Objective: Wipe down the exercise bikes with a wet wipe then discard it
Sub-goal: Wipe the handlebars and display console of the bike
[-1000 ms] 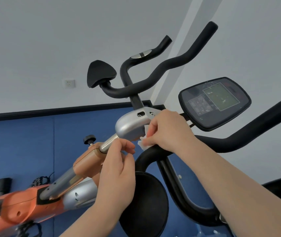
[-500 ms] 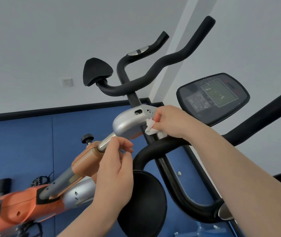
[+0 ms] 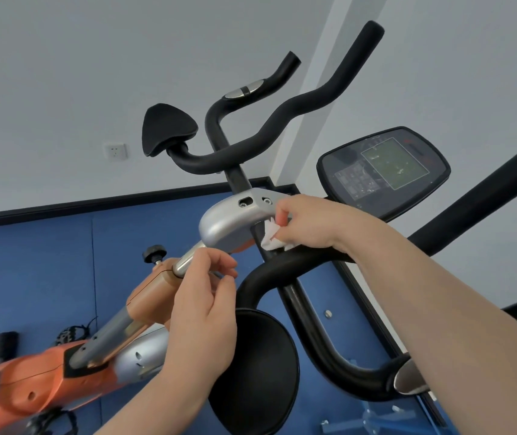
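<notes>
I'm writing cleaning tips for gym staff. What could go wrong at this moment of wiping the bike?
The wet wipe is bunched small in the right hand, so it may skip parts of the silver housing. The console screen sits close by; moisture could reach it. The left hand pinches the metal post and could slip.

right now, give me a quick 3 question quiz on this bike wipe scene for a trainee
1. Multiple choice: the right hand holds which item?
A. spray bottle
B. wet wipe
C. sponge

2. True or false: the left hand is pressing buttons on the console screen.

3. Fill in: the wipe is pressed against the end of the silver ______ below the black handlebars.

Key:
1. B
2. False; it pinches the metal post rising from the orange frame.
3. bracket
</notes>
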Action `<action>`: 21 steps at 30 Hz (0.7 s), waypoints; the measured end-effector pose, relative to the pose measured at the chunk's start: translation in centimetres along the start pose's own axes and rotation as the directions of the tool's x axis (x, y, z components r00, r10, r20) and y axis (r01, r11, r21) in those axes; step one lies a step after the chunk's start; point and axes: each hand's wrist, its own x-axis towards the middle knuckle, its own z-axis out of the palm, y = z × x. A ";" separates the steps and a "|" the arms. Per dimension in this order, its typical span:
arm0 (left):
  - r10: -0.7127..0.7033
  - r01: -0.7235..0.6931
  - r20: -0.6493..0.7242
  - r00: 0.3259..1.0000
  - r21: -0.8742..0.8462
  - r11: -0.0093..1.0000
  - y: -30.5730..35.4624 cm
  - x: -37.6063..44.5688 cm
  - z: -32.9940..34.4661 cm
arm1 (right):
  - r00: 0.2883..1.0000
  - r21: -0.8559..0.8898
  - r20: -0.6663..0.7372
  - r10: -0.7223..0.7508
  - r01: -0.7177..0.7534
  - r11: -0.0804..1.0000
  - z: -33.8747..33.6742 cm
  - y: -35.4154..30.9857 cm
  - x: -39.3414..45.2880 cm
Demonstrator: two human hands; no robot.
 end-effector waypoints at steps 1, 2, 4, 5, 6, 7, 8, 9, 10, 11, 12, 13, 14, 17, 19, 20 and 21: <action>-0.002 0.002 0.002 1.000 0.001 1.000 0.0 0.0 0.0 | 0.999 -0.050 0.045 0.009 -0.007 0.999 -0.2 0.1 -0.3; 0.000 0.000 0.006 1.000 0.003 1.000 0.1 0.0 0.0 | 0.998 -0.096 0.064 0.013 -0.007 0.995 -0.4 0.1 -0.5; 0.010 -0.010 0.011 1.000 0.003 1.000 0.1 0.0 -0.1 | 1.000 -0.126 0.028 0.013 -0.010 0.992 -0.1 0.2 -0.5; 0.015 -0.015 0.011 1.000 0.001 1.000 0.0 0.1 -0.1 | 1.000 -0.108 -0.021 0.004 -0.006 0.994 0.2 0.1 -0.4; 0.016 -0.016 0.010 1.000 -0.001 1.000 -0.1 0.1 -0.1 | 0.996 -0.078 -0.087 -0.007 0.001 0.997 0.7 -0.1 -0.2; 0.016 -0.016 0.007 1.000 0.000 1.000 -0.2 0.2 -0.1 | 0.985 -0.040 -0.170 -0.010 0.003 0.999 1.1 -0.3 0.1; 0.020 -0.020 0.004 1.000 0.004 1.000 -0.2 0.2 -0.1 | 0.966 -0.010 -0.259 -0.007 0.004 1.000 1.5 -0.5 0.4; 0.026 -0.026 0.002 1.000 0.006 1.000 -0.3 0.2 -0.1 | 0.940 -0.003 -0.342 -0.006 0.005 1.000 1.8 -0.8 0.7; 0.032 -0.032 0.001 0.999 0.006 0.999 -0.3 0.2 -0.1 | 0.913 -0.015 -0.408 -0.011 0.005 1.000 2.1 -1.1 0.8; 0.036 -0.036 0.001 0.999 0.004 0.999 -0.3 0.1 -0.1 | 0.891 -0.040 -0.454 -0.027 0.009 0.999 2.4 -1.4 0.8; 0.039 -0.039 0.002 0.999 0.003 0.999 -0.3 0.1 -0.1 | 0.880 -0.071 -0.472 -0.044 0.012 0.997 2.6 -1.6 0.5; 0.037 -0.037 0.002 0.999 0.000 0.999 -0.3 0.1 -0.1 | 0.883 -0.107 -0.466 -0.063 0.014 0.994 2.8 -1.7 0.0; 0.034 -0.034 0.001 0.999 -0.006 0.999 -0.3 0.1 -0.1 | 0.893 -0.150 -0.443 -0.082 0.016 0.989 2.9 -1.7 -0.5; 0.021 -0.021 0.007 1.000 -0.018 1.000 -0.2 0.1 -0.2 | 0.939 -0.187 -0.336 -0.077 0.014 0.982 2.0 -1.1 -1.7; 0.017 -0.017 0.006 1.000 -0.021 1.000 -0.1 0.1 -0.2 | 0.960 -0.156 -0.275 -0.055 0.012 0.988 1.2 -0.5 -1.4; 0.017 -0.017 0.004 1.000 -0.023 1.000 -0.1 0.1 -0.2 | 0.960 -0.142 -0.274 -0.050 0.011 0.990 1.2 -0.4 -0.9; 0.020 -0.020 0.000 1.000 -0.026 0.999 -0.1 0.1 -0.2 | 0.951 -0.118 -0.306 -0.047 0.012 0.993 1.4 -0.4 -0.2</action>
